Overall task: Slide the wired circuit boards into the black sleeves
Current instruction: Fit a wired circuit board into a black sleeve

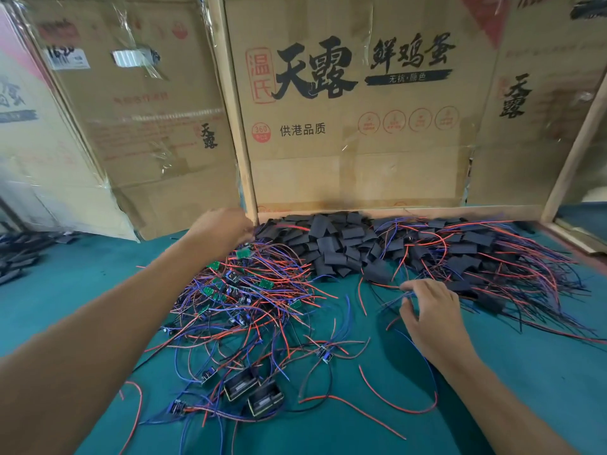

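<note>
A tangle of small green circuit boards (243, 253) with red and blue wires covers the middle of the green table. Behind it lies a heap of flat black sleeves (331, 244) against the cardboard wall. My left hand (221, 226) reaches far forward over the pile's back left edge, blurred, fingers curled downward; what it holds cannot be made out. My right hand (430, 310) rests palm down to the right, thumb and forefinger pinching blue wires (394, 298). To its right sits a pile of sleeved boards (473, 254) with wires trailing out.
Cardboard boxes (354, 103) on wooden frames wall off the back. Two larger black components (253, 390) lie near the front among loose wires. More black sleeves (16, 254) lie at the far left edge. Bare green table surface (542, 372) shows at the right front.
</note>
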`<action>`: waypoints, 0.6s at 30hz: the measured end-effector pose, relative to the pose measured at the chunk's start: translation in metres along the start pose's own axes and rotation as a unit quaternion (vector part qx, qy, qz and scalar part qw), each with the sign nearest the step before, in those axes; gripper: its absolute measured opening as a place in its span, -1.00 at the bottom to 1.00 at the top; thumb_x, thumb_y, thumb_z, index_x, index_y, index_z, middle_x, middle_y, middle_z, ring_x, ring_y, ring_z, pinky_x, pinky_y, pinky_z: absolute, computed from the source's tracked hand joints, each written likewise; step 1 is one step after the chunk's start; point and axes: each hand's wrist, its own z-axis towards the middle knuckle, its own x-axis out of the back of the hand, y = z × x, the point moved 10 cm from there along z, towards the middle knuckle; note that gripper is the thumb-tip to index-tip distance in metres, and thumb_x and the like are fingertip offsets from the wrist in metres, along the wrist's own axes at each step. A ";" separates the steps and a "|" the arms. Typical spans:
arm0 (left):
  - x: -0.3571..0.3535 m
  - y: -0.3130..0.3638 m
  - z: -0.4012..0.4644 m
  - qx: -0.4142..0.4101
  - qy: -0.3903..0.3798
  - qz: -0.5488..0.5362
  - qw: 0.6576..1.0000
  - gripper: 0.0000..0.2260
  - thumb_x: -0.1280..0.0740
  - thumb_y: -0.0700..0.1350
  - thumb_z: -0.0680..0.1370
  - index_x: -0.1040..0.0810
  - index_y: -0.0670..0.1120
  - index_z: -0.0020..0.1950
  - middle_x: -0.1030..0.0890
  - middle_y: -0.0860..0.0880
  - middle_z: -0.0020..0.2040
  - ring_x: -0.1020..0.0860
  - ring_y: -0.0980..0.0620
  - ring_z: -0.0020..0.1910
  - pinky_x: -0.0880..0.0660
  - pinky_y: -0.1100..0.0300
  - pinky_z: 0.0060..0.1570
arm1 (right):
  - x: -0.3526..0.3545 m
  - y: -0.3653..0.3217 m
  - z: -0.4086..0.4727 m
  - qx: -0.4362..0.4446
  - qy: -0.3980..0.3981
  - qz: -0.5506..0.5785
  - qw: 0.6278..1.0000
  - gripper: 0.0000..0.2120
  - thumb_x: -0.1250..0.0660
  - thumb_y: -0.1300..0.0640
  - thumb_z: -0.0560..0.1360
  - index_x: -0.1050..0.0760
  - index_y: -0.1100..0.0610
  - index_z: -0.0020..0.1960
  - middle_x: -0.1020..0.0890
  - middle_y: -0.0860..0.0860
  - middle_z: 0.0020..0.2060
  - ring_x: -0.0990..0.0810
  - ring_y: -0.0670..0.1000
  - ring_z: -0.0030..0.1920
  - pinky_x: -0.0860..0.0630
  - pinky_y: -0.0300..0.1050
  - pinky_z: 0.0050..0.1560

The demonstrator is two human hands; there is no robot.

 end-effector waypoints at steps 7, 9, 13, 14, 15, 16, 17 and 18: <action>0.073 -0.034 -0.067 0.102 0.308 -0.544 0.774 -0.86 -0.35 -0.01 0.62 -0.70 0.01 -0.01 -0.70 -0.17 -0.09 -0.63 -0.05 -0.25 -0.64 0.00 -0.32 | 0.001 -0.002 -0.001 0.006 0.013 0.011 1.000 -0.85 -0.32 0.24 0.52 -0.54 0.12 0.09 -0.58 -0.02 0.01 -0.49 0.05 0.12 -0.28 -0.04 0.18; 0.044 -0.006 -0.087 0.116 0.272 -0.705 0.645 -0.79 -0.27 0.00 0.66 -0.65 -0.07 0.03 -0.72 -0.09 -0.07 -0.69 -0.07 -0.24 -0.60 0.14 -0.42 | 0.000 -0.001 -0.001 0.005 0.012 0.015 1.000 -0.86 -0.32 0.25 0.52 -0.54 0.13 0.07 -0.58 -0.01 -0.01 -0.50 0.07 0.10 -0.30 -0.04 0.15; -0.039 0.089 -0.107 0.145 0.077 -0.898 0.408 -0.71 -0.15 -0.05 0.69 -0.51 -0.24 0.19 -0.65 -0.23 -0.02 -0.67 -0.09 -0.15 -0.63 0.17 -0.24 | -0.002 0.001 0.000 -0.005 0.001 0.025 1.000 -0.87 -0.30 0.24 0.52 -0.54 0.12 0.05 -0.57 -0.02 -0.02 -0.50 0.07 0.09 -0.31 -0.01 0.16; -0.052 0.104 -0.110 0.142 0.056 -0.909 0.388 -0.74 -0.18 -0.11 0.67 -0.51 -0.25 0.21 -0.64 -0.24 0.01 -0.66 -0.09 -0.11 -0.65 0.17 -0.14 | -0.002 0.001 0.001 -0.006 0.001 0.028 1.000 -0.87 -0.30 0.24 0.52 -0.54 0.12 0.04 -0.57 -0.02 -0.03 -0.50 0.07 0.09 -0.31 -0.01 0.15; -0.061 0.115 -0.111 0.134 0.043 -0.914 0.381 -0.76 -0.22 -0.16 0.64 -0.51 -0.26 0.23 -0.64 -0.24 0.04 -0.66 -0.09 -0.06 -0.64 0.16 -0.06 | -0.002 0.002 0.002 -0.006 0.002 0.031 1.000 -0.88 -0.30 0.24 0.52 -0.54 0.12 0.03 -0.57 -0.01 -0.04 -0.50 0.08 0.08 -0.32 0.00 0.14; -0.066 0.122 -0.111 0.124 0.040 -0.916 0.380 -0.75 -0.27 -0.21 0.60 -0.52 -0.27 0.24 -0.65 -0.25 0.07 -0.66 -0.10 -0.01 -0.63 0.16 -0.01 | -0.002 0.002 0.003 -0.007 0.001 0.033 0.999 -0.89 -0.30 0.25 0.52 -0.54 0.13 0.02 -0.57 -0.01 -0.04 -0.50 0.08 0.08 -0.32 0.01 0.14; -0.068 0.126 -0.110 0.112 0.042 -0.915 0.385 -0.73 -0.31 -0.23 0.56 -0.53 -0.28 0.24 -0.65 -0.26 0.10 -0.66 -0.10 0.02 -0.62 0.16 0.00 | -0.002 0.003 0.003 -0.006 -0.002 0.034 0.999 -0.89 -0.30 0.25 0.51 -0.54 0.13 0.02 -0.58 0.00 -0.04 -0.50 0.09 0.08 -0.33 0.02 0.14; -0.069 0.127 -0.110 0.101 0.045 -0.911 0.396 -0.72 -0.34 -0.23 0.54 -0.54 -0.28 0.24 -0.65 -0.25 0.12 -0.66 -0.09 0.02 -0.62 0.17 -0.03 | -0.002 0.002 0.003 -0.004 -0.004 0.033 0.999 -0.89 -0.30 0.25 0.52 -0.54 0.14 0.03 -0.58 0.01 -0.03 -0.50 0.09 0.09 -0.32 0.02 0.15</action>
